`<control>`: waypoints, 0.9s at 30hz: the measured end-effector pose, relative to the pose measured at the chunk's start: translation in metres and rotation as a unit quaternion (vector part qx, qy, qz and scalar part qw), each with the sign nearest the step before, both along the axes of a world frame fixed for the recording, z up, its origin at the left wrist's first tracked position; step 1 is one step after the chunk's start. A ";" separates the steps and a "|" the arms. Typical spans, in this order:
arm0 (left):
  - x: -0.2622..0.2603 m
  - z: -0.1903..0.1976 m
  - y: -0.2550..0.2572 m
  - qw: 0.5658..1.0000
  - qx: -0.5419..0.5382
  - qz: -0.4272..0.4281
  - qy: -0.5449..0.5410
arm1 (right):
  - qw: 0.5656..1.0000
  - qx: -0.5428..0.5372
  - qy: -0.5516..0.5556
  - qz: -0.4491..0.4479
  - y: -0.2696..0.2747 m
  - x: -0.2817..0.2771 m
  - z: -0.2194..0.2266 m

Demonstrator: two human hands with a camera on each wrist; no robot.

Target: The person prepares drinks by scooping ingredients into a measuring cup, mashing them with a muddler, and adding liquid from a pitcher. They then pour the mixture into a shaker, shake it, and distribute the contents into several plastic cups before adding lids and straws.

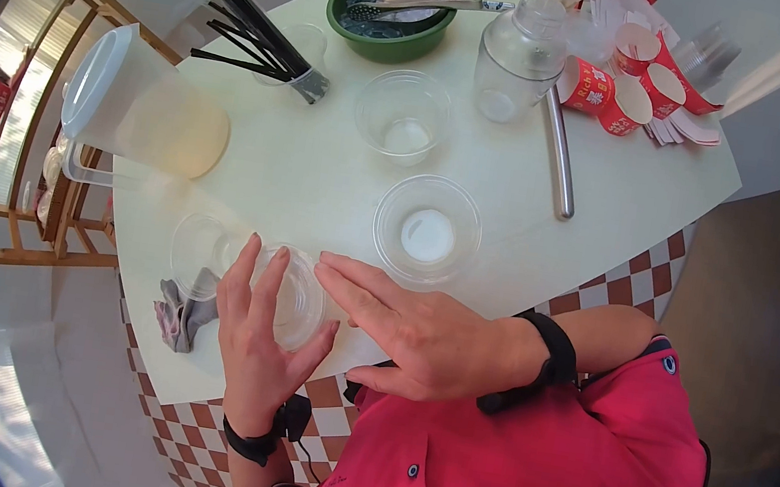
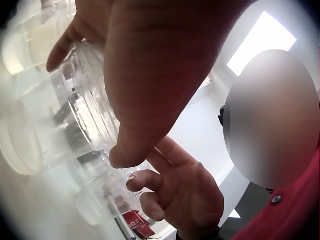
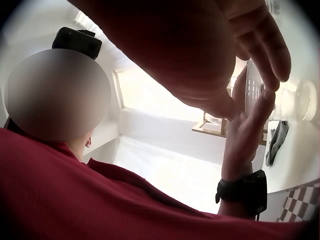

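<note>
In the head view, my left hand [image 1: 260, 335] is spread over a clear lidded tub [image 1: 300, 306], with fingers at its far left side and thumb by its right edge. The left wrist view puts that thumb low beside the ridged rim of the tub [image 2: 87, 100]; whether it presses the rim cannot be told. My right hand [image 1: 426, 340] stretches its index and middle fingers to the far right of the rim, other fingers loosely bent, holding nothing. The right wrist view has the right fingertips close to the left thumb. Part of the tub is hidden by the hands.
Another clear tub [image 1: 197, 255] and a grey cloth [image 1: 185, 314] lie left. Ahead stand two open bowls [image 1: 405, 110], [image 1: 430, 214]. Farther off are a lidded jug [image 1: 156, 123], black straws [image 1: 269, 39], a green basin [image 1: 384, 46], a shaker [image 1: 519, 56], a metal rod [image 1: 560, 153] and red cups [image 1: 622, 107].
</note>
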State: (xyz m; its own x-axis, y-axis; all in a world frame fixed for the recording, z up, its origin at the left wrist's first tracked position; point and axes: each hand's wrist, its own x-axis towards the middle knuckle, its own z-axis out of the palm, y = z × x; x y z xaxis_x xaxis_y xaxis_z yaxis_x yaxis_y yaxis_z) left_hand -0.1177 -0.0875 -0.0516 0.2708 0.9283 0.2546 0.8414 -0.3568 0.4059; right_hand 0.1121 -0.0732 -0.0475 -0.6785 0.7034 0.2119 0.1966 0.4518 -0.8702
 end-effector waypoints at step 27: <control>0.000 -0.003 -0.001 0.985 0.098 0.032 -0.136 | 0.987 0.028 0.149 -0.048 0.041 -0.056 -0.104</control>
State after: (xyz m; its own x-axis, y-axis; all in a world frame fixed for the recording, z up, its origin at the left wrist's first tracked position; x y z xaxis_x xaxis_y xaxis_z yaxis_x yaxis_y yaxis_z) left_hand -0.1177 -0.0882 -0.0547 0.1102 0.8667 0.4866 0.7345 -0.4008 0.5476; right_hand 0.0561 -0.0322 -0.1520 -0.5107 0.7431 0.4325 -0.0206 0.4924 -0.8701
